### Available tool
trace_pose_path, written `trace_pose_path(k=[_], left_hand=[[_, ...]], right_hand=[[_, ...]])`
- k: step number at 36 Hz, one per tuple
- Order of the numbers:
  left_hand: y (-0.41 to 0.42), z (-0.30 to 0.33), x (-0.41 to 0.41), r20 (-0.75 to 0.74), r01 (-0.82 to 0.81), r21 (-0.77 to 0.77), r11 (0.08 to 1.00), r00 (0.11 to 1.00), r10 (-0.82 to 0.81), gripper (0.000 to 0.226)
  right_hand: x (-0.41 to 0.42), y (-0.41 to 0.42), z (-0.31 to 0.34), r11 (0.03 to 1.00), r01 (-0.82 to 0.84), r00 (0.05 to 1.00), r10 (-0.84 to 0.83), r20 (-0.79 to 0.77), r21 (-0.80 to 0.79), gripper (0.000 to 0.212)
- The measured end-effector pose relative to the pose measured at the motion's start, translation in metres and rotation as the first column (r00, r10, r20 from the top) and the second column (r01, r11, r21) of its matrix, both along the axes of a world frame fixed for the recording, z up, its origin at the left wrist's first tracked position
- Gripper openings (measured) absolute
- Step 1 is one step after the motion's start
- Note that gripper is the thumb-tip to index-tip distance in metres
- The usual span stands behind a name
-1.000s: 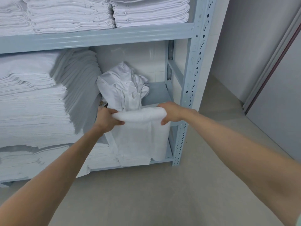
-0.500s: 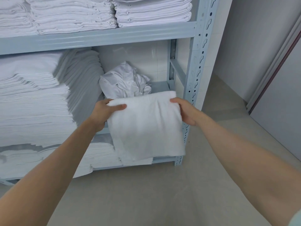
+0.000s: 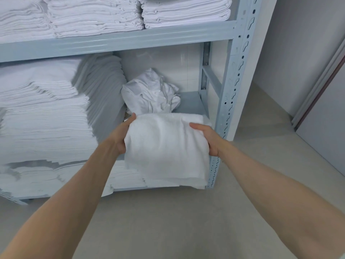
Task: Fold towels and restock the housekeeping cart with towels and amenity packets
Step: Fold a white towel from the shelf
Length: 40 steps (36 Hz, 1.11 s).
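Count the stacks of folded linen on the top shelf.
3 in view: a left stack cut off by the frame edge, a middle stack, and a right stack beside the shelf post. More may sit out of frame.

The middle shelf (image 3: 188,103) has open room at its right; crumpled linen (image 3: 149,94) blocks the far part, tall stacks (image 3: 46,116) the left.

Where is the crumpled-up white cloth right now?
In the head view, the crumpled white cloth sits on the middle shelf, right of the tall folded stack and just behind the towel the hands hold.
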<state>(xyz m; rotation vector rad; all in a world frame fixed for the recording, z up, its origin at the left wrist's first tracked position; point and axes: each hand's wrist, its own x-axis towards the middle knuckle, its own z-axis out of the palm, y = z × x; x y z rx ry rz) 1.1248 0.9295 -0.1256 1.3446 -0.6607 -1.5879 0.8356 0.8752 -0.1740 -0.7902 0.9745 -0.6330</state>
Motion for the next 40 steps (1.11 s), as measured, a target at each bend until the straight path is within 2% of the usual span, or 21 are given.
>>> trace_pose_path(k=[6, 10, 13, 17, 19, 23, 26, 29, 33, 37, 40], left_hand=[[0.006, -0.016, 0.005, -0.128, 0.017, -0.005, 1.000, 0.992, -0.018, 0.062], [0.013, -0.021, 0.010, -0.173, 0.097, -0.086, 0.992, 0.979, -0.111, 0.069], [0.019, -0.025, 0.011, -0.130, 0.137, -0.120, 0.983, 0.980, -0.152, 0.061], [0.022, -0.034, 0.010, -0.112, 0.150, -0.082, 0.985, 0.981, -0.159, 0.044], [0.022, -0.037, 0.007, -0.097, 0.153, -0.088, 0.984, 0.982, -0.161, 0.043], [0.021, -0.036, 0.003, -0.039, 0.144, -0.053, 0.988, 0.988, -0.147, 0.043], [0.019, -0.033, 0.005, 0.031, 0.125, 0.004, 0.992, 0.992, -0.125, 0.042], [0.017, -0.031, 0.009, 0.068, 0.111, 0.004, 0.994, 0.991, -0.111, 0.046], [0.018, -0.032, 0.016, 0.082, 0.068, -0.025, 0.997, 0.994, -0.066, 0.048], [0.017, -0.036, 0.009, 0.073, -0.022, -0.008, 1.000, 0.997, 0.022, 0.049], [0.016, -0.045, 0.001, -0.072, -0.020, -0.022, 1.000, 0.997, 0.019, 0.053]], right_hand=[[-0.001, -0.001, 0.006, 0.999, 0.023, 0.999, -0.022, -0.023, 0.043, 0.032], [-0.003, -0.002, 0.004, 0.996, 0.062, 0.998, -0.061, -0.017, 0.067, 0.034], [-0.004, -0.004, 0.002, 0.993, 0.100, 0.995, -0.099, -0.020, 0.070, 0.035], [-0.006, -0.008, 0.001, 0.984, 0.158, 0.987, -0.159, -0.002, 0.083, 0.039], [-0.008, -0.010, 0.000, 0.981, 0.175, 0.984, -0.177, 0.013, 0.078, 0.043], [-0.016, -0.009, 0.001, 0.997, 0.032, 0.999, -0.034, 0.026, 0.076, 0.057], [-0.019, -0.003, 0.000, 0.987, -0.160, 0.982, 0.158, -0.106, -0.008, 0.066], [-0.021, 0.002, -0.006, 0.976, -0.200, 0.963, 0.180, -0.200, -0.085, 0.057], [-0.024, 0.003, -0.006, 0.981, -0.124, 0.984, 0.103, -0.145, -0.148, 0.048], [-0.025, 0.001, -0.003, 0.983, -0.020, 0.988, -0.009, -0.153, -0.185, 0.042], [-0.022, 0.003, -0.001, 0.987, 0.000, 0.990, -0.023, -0.141, -0.161, 0.033]])
